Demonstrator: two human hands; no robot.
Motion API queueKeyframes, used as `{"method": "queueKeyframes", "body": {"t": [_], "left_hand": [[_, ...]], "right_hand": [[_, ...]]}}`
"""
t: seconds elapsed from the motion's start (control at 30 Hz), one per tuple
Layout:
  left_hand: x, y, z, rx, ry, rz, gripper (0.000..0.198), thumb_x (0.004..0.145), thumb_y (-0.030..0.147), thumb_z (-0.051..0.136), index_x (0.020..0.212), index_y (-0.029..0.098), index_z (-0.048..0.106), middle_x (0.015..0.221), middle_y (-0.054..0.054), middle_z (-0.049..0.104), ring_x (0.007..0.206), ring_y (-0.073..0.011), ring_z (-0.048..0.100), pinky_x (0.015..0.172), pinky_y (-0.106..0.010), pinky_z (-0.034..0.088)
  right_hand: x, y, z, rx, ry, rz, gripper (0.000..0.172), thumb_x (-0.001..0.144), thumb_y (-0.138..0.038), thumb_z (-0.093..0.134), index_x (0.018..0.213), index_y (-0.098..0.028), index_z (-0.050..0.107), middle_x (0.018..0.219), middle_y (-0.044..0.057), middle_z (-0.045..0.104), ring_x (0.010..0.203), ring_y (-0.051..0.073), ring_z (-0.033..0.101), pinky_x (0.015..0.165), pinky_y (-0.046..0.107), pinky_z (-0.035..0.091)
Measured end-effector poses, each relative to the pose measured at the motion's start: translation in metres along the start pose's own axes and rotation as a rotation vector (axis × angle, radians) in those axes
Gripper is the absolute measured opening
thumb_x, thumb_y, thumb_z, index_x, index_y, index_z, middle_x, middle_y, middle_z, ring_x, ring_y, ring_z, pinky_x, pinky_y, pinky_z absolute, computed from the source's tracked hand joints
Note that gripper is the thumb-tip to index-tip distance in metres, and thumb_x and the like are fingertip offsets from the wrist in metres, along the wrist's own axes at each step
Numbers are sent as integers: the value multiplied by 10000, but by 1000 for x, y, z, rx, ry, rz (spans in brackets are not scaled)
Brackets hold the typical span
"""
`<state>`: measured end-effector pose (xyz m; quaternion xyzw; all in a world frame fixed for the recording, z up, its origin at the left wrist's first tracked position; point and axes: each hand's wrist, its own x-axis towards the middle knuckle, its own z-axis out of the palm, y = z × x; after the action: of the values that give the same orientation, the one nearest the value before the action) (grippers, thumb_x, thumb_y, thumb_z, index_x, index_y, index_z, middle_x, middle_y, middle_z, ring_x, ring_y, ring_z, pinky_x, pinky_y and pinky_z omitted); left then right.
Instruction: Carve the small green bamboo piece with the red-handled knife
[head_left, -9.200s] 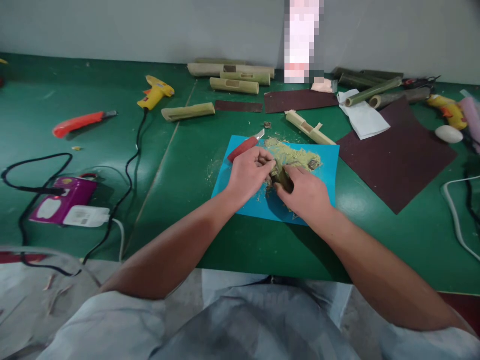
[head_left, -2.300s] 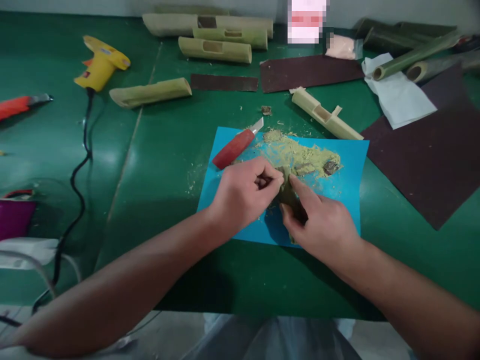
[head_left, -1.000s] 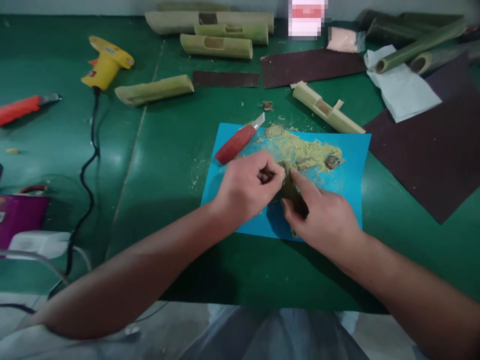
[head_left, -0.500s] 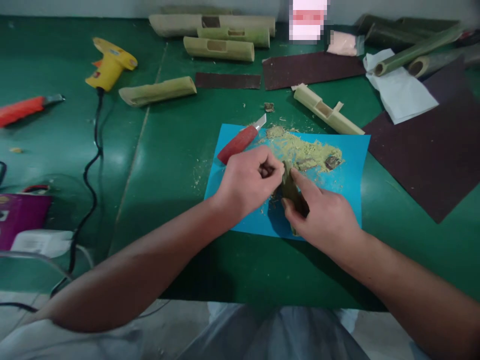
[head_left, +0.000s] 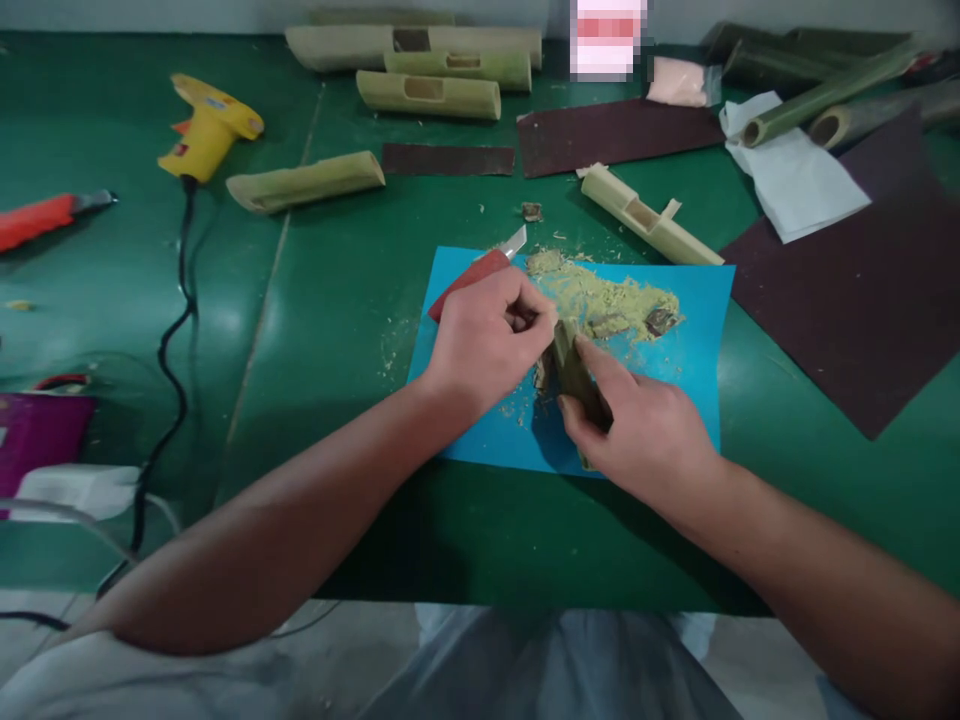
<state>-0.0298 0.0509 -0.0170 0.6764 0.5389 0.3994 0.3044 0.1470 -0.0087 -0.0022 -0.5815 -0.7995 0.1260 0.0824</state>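
My right hand (head_left: 645, 430) grips a short dark-green bamboo piece (head_left: 571, 368) over a blue sheet (head_left: 690, 350), index finger laid along it. My left hand (head_left: 487, 340) is curled closed against the piece's far end, pinching something small and dark that I cannot make out. A heap of pale green shavings (head_left: 600, 295) lies on the sheet just beyond the hands. A red-handled knife (head_left: 480, 268) rests at the sheet's far left corner, partly hidden by my left hand.
On the green table (head_left: 337, 330): several cut bamboo tubes (head_left: 427, 92) at the back, a notched pale tube (head_left: 649, 215), dark sandpaper sheets (head_left: 847, 300), white paper (head_left: 795, 180), a yellow glue gun (head_left: 206, 128) with black cord, an orange cutter (head_left: 45, 215), a purple device (head_left: 37, 430).
My left hand has shifted slightly up and left along the bamboo piece and now covers more of the knife handle. My right hand keeps the same grip.
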Motion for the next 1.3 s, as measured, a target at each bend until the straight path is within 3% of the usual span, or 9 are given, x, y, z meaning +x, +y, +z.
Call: {"method": "queueKeyframes", "body": {"t": [0.37,0.5,1.1,1.3], "left_hand": [[-8,5,3,69,-29,30,130,843,188,688,725,200,635,677,31,681,593,-105,607,555,-243,497],[-5,1,3,27,13,60,129,848,185,687,733,202,630,697,27,687,606,-105,607,554,-247,489],[-6,4,0,103,-65,60,143,854,237,677,723,192,641,682,13,672,603,-112,598,559,-237,481],[-6,4,-1,67,-31,32,140,852,261,680,731,205,636,681,12,675,596,-119,599,554,-243,490]], "right_hand": [[0,1,2,19,9,8,602,913,-344,521,1480,-148,581,794,76,776,600,206,662,519,291,396],[0,1,2,16,3,20,617,911,-339,516,1496,-149,569,810,80,781,612,218,676,525,298,413],[-1,0,1,10,3,24,611,915,-341,510,1491,-148,571,826,84,784,614,206,664,522,290,419],[-1,0,0,7,0,24,611,921,-347,515,1497,-148,564,791,77,774,611,206,660,528,291,419]]}}
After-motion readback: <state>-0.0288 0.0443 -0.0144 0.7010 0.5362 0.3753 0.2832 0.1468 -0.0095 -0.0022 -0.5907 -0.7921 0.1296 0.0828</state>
